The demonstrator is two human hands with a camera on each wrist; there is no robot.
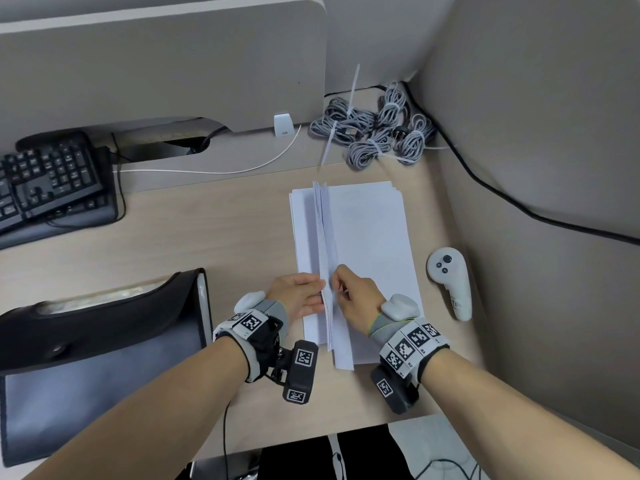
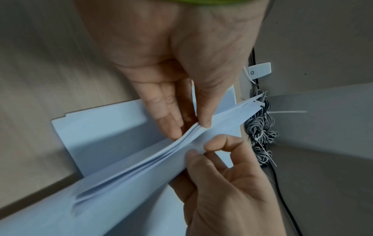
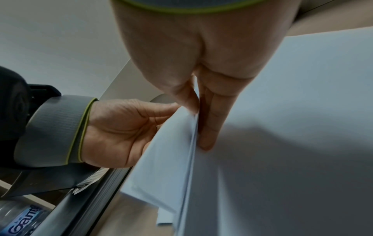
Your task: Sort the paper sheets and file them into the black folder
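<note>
A stack of white paper sheets (image 1: 374,244) lies flat on the desk, right of centre. Several sheets (image 1: 325,237) from it stand up on their long edge as a thin bundle. My left hand (image 1: 317,292) pinches the near end of this bundle (image 2: 141,172) between thumb and fingers. My right hand (image 1: 337,285) pinches the same bundle (image 3: 171,159) from the other side, thumb against curled fingers. Both pinches show in the wrist views: left hand (image 2: 190,129), right hand (image 3: 198,124). The black folder (image 1: 104,341) lies at the left with its flap raised.
A black keyboard (image 1: 48,181) sits at the far left, bundled grey cables (image 1: 377,133) at the back. A white controller (image 1: 450,285) lies right of the paper. A black cable (image 1: 502,195) runs along the right wall. A water bottle (image 3: 20,223) lies by the folder.
</note>
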